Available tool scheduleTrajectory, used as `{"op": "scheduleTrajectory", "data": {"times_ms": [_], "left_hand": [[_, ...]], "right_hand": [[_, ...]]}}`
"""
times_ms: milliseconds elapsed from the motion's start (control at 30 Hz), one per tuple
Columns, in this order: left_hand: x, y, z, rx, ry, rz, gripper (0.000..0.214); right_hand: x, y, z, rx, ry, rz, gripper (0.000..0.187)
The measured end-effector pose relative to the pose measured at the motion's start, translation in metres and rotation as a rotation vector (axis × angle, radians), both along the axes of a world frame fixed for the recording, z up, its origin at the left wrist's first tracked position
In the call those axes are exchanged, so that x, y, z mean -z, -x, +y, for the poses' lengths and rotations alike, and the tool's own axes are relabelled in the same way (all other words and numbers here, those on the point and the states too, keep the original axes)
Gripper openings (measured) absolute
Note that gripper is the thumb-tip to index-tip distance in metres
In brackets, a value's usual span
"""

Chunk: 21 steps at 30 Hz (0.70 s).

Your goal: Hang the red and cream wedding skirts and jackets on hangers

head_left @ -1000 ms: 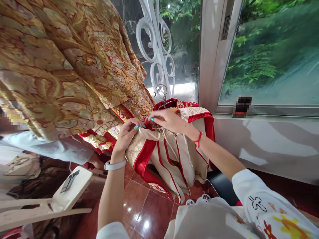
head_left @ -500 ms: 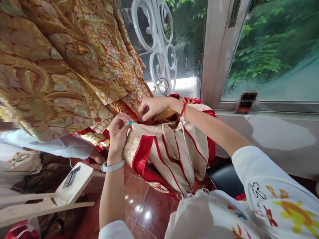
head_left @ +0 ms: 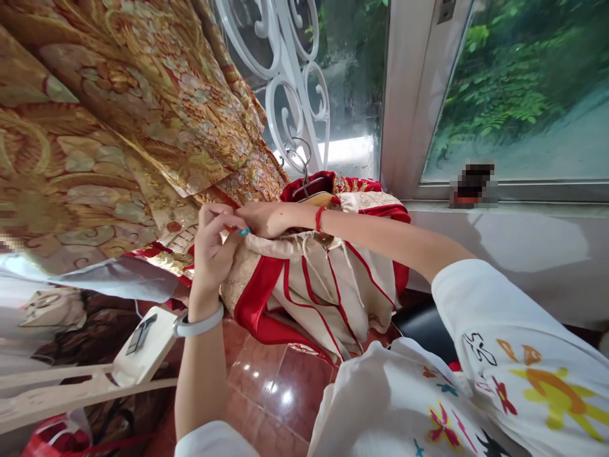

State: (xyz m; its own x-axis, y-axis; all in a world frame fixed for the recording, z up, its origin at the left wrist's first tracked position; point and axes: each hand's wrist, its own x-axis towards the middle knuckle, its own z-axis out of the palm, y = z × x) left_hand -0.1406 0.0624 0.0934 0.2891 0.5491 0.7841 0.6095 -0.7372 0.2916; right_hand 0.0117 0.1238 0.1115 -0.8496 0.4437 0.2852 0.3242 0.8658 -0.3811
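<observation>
A cream and red garment (head_left: 323, 285) hangs from a hanger with a metal hook (head_left: 297, 166) below the window grille. My left hand (head_left: 212, 251), with a white wristband, is closed on the garment's upper left edge. My right hand (head_left: 264, 219), with a red string at the wrist, reaches across and pinches the same top edge right beside the left hand. Both sets of fingers press together on the fabric there.
A large gold and red brocade robe (head_left: 109, 127) hangs at the left, close to my hands. A white plastic chair (head_left: 128, 355) stands on the red tiled floor (head_left: 276, 400) below. A white scrolled window grille (head_left: 290, 82) and a window sill (head_left: 514, 209) lie behind.
My right hand has slid left along the garment's top edge and met the left hand. The left hand rose slightly. The view shifted a little downward and left.
</observation>
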Motion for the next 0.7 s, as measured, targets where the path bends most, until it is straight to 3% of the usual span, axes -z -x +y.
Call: {"op": "scheduleTrajectory", "data": {"times_ms": [100, 167, 300, 533, 600, 700], "left_hand": [[0.009, -0.011, -0.026, -0.203, -0.112, 0.241, 0.014], [0.021, -0.018, -0.043, -0.293, -0.13, 0.437, 0.012], [0.04, -0.025, -0.058, -0.303, -0.095, 0.629, 0.02], [0.04, -0.038, -0.055, -0.148, -0.019, 0.497, 0.024], [0.041, -0.042, -0.053, -0.105, -0.026, 0.392, 0.023], [0.045, -0.047, -0.05, -0.039, -0.069, 0.227, 0.02]], "right_hand": [[0.003, -0.006, -0.003, -0.067, -0.114, 0.034, 0.01], [0.003, -0.009, -0.005, -0.055, -0.114, 0.048, 0.01], [-0.002, -0.01, 0.001, -0.134, -0.058, 0.04, 0.021], [-0.009, -0.009, 0.025, -0.377, 0.237, -0.153, 0.031], [-0.007, -0.008, 0.025, -0.359, 0.219, -0.17, 0.026], [-0.003, -0.01, 0.014, -0.251, 0.077, -0.1, 0.021]]}}
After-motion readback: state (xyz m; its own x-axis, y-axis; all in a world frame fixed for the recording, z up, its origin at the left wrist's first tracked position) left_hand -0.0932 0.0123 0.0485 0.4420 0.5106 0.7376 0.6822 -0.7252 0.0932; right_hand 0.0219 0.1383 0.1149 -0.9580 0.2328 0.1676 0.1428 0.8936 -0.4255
